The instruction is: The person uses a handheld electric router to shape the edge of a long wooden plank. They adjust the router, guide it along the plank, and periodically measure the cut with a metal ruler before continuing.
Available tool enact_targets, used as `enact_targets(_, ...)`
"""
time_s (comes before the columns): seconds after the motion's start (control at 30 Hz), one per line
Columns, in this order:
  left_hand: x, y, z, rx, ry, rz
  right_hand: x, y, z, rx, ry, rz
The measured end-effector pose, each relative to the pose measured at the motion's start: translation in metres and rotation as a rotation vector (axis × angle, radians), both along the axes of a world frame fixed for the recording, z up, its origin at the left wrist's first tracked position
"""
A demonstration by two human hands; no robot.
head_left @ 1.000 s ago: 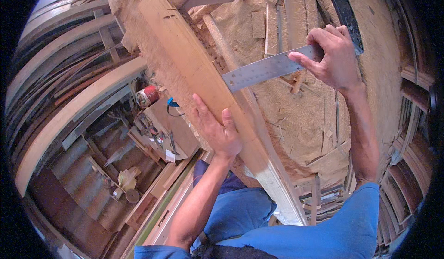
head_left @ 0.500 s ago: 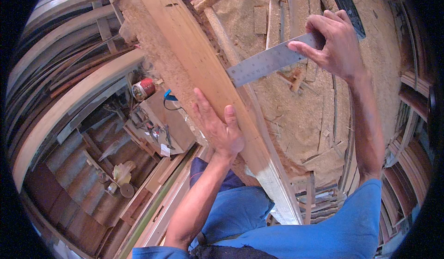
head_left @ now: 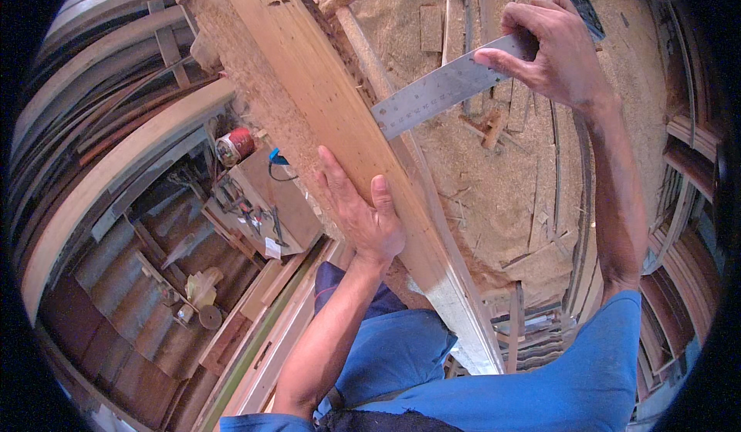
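A long pale wooden beam runs slantwise from the top of the view toward my body, with a whitish near end. My left hand lies on its top face, fingers stretched along the wood and thumb apart. Across the right edge of the beam, my right hand holds a wide steel ruler with graduated markings. Its free end meets the beam's edge. Thumb and curled fingers close round the far end, which looks dark and is mostly hidden by the hand.
Sawdust and wood offcuts spread below on the right. At the left stand a red can, a wooden box with tools on top, and a curved timber. Stacked boards line the right side.
My right hand and the ruler have shifted slightly up and left in view, as has the beam's far part. The left hand stays flat on the wood.
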State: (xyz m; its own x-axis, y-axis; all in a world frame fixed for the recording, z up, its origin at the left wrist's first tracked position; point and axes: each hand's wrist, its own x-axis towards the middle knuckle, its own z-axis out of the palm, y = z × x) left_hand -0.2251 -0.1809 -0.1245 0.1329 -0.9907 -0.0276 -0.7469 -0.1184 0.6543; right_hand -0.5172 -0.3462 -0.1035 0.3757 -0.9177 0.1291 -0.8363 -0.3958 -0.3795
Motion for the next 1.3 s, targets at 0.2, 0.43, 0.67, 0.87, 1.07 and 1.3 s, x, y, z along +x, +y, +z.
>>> enact_targets(0.2, 0.001, -0.001, 0.002, 0.017, -0.044, -0.009, 0.0, -0.003, -0.002, 0.025, 0.006, 0.005)
enact_targets(0.43, 0.0, -0.001, 0.002, 0.011, -0.036, 0.003, 0.002, -0.006, -0.001, 0.016, 0.013, 0.007)
enact_targets(0.67, 0.0, -0.001, -0.001, -0.006, -0.041, 0.0, 0.001, 0.006, -0.007, -0.019, -0.029, -0.042)
enact_targets(0.87, 0.0, -0.001, 0.0, -0.01, -0.025, 0.001, 0.001, 0.011, -0.007, -0.006, -0.032, -0.05)
enact_targets(1.07, -0.001, -0.001, 0.0, -0.008, -0.01, 0.005, 0.001, 0.014, -0.009, -0.031, -0.045, -0.054)
enact_targets(1.3, -0.002, -0.001, 0.001, -0.014, 0.001, 0.01, 0.001, 0.017, -0.011, -0.036, -0.05, -0.065)
